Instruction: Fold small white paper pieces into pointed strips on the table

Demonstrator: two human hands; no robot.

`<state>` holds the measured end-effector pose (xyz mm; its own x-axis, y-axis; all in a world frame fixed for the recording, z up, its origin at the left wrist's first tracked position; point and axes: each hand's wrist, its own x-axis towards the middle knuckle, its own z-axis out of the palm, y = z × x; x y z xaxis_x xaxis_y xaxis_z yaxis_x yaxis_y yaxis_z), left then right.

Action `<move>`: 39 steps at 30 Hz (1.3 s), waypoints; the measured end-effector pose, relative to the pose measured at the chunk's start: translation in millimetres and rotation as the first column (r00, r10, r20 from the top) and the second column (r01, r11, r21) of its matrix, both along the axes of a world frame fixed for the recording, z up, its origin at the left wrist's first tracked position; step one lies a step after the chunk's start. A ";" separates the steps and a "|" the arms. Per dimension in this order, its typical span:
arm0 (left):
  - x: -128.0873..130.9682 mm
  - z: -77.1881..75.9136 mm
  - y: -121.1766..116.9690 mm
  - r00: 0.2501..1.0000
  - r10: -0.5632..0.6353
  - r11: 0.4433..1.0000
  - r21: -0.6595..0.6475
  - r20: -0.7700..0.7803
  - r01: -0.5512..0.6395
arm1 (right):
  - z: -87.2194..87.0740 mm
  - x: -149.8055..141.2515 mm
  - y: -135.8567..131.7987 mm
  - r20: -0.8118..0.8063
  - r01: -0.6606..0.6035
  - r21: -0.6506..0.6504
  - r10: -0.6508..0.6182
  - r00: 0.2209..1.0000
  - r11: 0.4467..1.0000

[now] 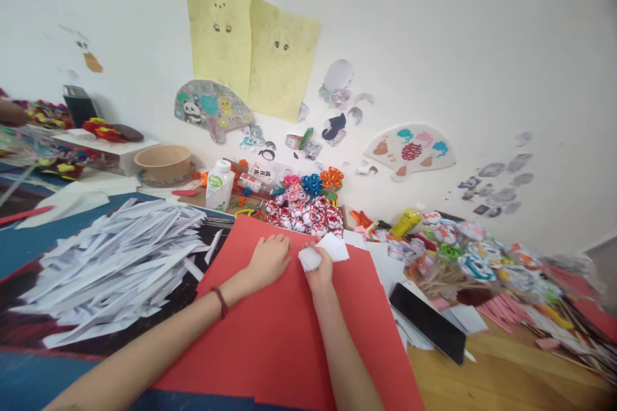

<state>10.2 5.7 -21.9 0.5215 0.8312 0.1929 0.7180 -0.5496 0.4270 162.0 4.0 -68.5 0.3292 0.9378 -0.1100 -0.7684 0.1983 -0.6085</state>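
Note:
Large red paper sheets (284, 347) lie across the table in front of me. Flat on their upper left part rests my left hand (268, 261), its fingers loosely stretched and nothing visible in them. My right hand (319, 266) is closed around a small stack of white paper pieces (310, 259). Another white square of paper (335, 246) sticks out beside the thumb, to the right; whether it is held or lies beneath the hand, I cannot tell. Left of the red sheets is a big heap of folded white paper strips (120, 263).
Paper flowers (308, 209), a white bottle (220, 185) and a round tan container (162, 164) line the wall side. At right lie a black phone (428, 322), a yellow bottle (405, 223), wrapped flowers on sticks (475, 250) and pink strips (504, 309).

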 end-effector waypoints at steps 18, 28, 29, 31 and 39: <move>0.9 -27.0 9.1 0.901 0.082 0.996 -0.053 0.427 -0.066 | -4.0 -26.2 -1.4 0.347 -0.081 -0.031 0.087 0.934 0.996; -5.5 -28.9 24.1 0.810 0.071 0.995 -0.096 0.582 -0.018 | 7.0 -26.3 -12.6 0.413 -0.227 -0.146 0.268 0.870 0.963; -6.0 -29.4 25.7 0.800 0.079 0.992 -0.130 0.594 -0.002 | 8.2 -27.0 -13.7 0.401 -0.253 -0.146 0.291 0.869 0.956; -7.0 -30.5 29.0 0.774 0.118 0.981 -0.193 0.622 0.006 | 10.3 -28.2 -15.4 0.359 -0.316 -0.133 0.343 0.868 0.939; -12.1 -21.8 28.7 0.823 0.115 0.992 -0.025 0.556 -0.122 | 3.4 -28.8 -15.7 0.348 -0.360 -0.053 0.355 0.867 0.931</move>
<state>-1.9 34.4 -43.6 0.2209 0.8756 0.4296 0.4215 -0.4829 0.7675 133.2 -11.7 -65.1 -0.0147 0.9992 -0.0380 -0.5290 -0.0400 -0.8477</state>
